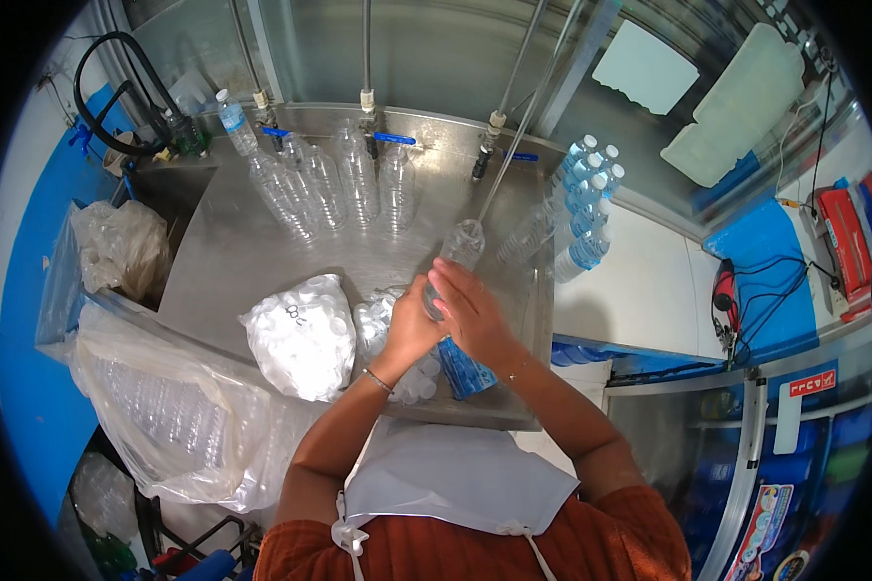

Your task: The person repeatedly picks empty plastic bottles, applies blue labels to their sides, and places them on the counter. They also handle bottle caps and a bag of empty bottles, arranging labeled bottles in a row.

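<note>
Clear plastic fills our steel table (pixel 262 261): we grip one bottle (pixel 460 247) at centre, left hand (pixel 409 324) wrapped around its lower body, right hand (pixel 475 315) closed over the side nearest us. At 11 o'clock empty bottles (pixel 334 184) stand uncapped under the filling pipes; at 2 o'clock capped, labelled bottles (pixel 583 208) are grouped. A bag of white caps (pixel 300 334) sits at 8 o'clock. We judge the work midway, with several bottles left.
</note>
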A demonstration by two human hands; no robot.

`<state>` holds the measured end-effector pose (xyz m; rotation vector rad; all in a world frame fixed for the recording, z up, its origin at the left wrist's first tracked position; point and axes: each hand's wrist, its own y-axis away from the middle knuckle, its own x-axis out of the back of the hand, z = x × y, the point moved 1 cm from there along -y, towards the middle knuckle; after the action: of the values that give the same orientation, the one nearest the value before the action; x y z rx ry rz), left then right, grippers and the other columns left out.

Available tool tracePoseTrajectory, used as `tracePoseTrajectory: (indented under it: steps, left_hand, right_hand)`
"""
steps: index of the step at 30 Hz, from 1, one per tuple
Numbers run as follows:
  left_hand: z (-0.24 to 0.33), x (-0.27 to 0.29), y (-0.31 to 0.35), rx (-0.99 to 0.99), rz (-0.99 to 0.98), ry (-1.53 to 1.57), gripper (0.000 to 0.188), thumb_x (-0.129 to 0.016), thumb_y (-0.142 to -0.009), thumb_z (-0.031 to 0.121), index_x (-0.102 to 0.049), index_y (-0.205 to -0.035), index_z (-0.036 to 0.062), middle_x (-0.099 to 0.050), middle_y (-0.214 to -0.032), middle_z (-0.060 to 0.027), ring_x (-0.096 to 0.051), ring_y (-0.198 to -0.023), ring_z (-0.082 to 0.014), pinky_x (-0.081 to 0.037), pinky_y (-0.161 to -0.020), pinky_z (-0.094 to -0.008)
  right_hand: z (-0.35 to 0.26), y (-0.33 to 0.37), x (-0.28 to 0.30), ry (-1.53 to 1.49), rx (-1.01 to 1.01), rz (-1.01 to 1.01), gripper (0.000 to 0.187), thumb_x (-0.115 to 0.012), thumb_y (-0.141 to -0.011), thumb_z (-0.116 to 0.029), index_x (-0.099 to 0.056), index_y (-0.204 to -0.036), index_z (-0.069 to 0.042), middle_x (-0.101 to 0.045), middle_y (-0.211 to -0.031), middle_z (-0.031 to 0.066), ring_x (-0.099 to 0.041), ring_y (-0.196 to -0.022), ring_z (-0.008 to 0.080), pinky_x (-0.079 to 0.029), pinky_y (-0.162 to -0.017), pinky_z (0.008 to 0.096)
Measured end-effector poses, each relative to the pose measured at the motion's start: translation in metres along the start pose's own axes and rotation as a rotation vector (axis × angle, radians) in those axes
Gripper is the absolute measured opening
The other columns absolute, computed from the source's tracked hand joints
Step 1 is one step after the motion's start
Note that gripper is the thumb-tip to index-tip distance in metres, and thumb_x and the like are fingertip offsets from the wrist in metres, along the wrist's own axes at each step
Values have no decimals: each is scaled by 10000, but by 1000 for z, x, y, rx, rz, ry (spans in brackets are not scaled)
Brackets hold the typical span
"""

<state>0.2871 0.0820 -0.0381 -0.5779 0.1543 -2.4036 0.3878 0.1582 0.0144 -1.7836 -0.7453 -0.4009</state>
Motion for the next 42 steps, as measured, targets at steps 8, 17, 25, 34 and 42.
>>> tracePoseTrajectory:
  steps: [8,17,25,34,42]
  left_hand:
    - [-9,37,-28,44,183,-104,552,-799,-672,124,-552,-1147,-11,-687,-946,-250,-680,-912,-415,-548,-759,-432]
    - [-50,60,-59,96,317,-152,678,-869,-623,149,-530,-1188,-12,-681,-1003,-252,-668,-964,-412,-539,-827,-440]
    - [-39,71,-56,-44,279,65,820,-800,-675,103,-414,-1387,-23,-517,-1327,-292,-508,-1264,-400,-415,-1051,-387]
    - [6,105,-70,-236,106,-120,401,-674,-866,64,-631,-1264,86,-625,-1282,-158,-594,-1171,-348,-465,-997,-403]
    - [4,97,-67,-201,229,61,282,-742,-831,72,-735,-1113,82,-678,-1204,-110,-662,-1073,-256,-534,-898,-337]
  right_hand:
    - [6,-28,-11,134,113,-82,576,-747,-801,-122,-536,-1327,-19,-464,-1422,176,-463,-1306,353,-424,-1040,463]
    - [56,-15,-7,49,-455,126,777,-826,-764,-241,-429,-1409,-63,-530,-1322,184,-550,-1172,307,-446,-970,396]
    - [79,-19,7,-297,-717,-122,637,-790,-800,-217,-472,-1340,-101,-666,-1059,148,-677,-917,263,-560,-721,369]
    - [115,58,-35,-2192,-1501,-107,712,-580,-919,-557,-473,-1304,32,-593,-1046,260,-657,-816,293,-594,-623,336]
    - [107,60,-1,-2385,-1549,92,844,-587,-922,-554,-321,-1383,102,-569,-1082,258,-645,-776,263,-574,-590,274]
